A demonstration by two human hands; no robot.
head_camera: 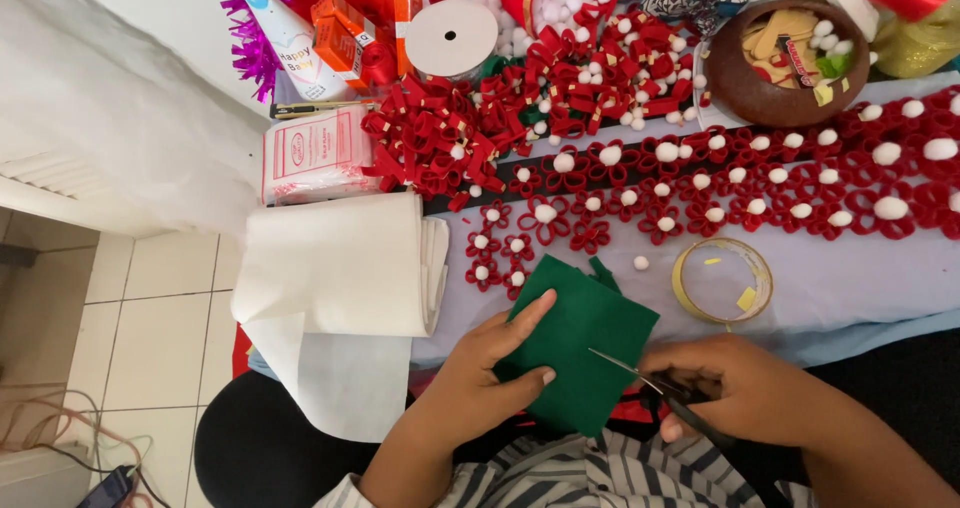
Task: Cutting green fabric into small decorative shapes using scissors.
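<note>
A green felt sheet (580, 353) lies at the near edge of the bench (850, 288), pinched along its left side by the left hand (490, 368), thumb on top and fingers curled under, while the right hand (740, 383) is closed round the handles of scissors (650, 378) whose blades are parted over the felt's right edge. Beyond it lie red felt flowers (700, 183) with white pompom centres, a tape roll (722, 281), a brown bowl (790, 63), and a roll of white fabric (340, 268) to the left.
</note>
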